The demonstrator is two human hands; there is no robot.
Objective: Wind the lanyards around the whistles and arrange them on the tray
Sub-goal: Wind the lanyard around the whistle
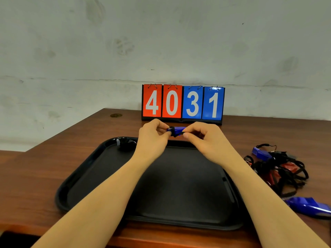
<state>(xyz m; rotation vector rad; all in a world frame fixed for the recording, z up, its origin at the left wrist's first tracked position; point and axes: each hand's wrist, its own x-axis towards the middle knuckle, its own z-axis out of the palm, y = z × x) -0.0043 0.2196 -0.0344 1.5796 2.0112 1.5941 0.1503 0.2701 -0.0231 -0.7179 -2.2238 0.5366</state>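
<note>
Black tray holds one wound whistle; both hands' grip pinches a blue whistle.

Two bare forearms reach in from the bottom edge. No sleeve covers either one up to where the view cuts them off. The left hand and right hand wear no gloves, rings or watch.

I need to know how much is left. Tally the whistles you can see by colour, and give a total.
Blue whistles: 3, one held in the hands, one on the tangled pile, one at the table's right edge
Red whistles: at least 1, in the pile; the lanyards may hide more
Black wound whistle on the tray: 1
Total: 5 visible
</note>
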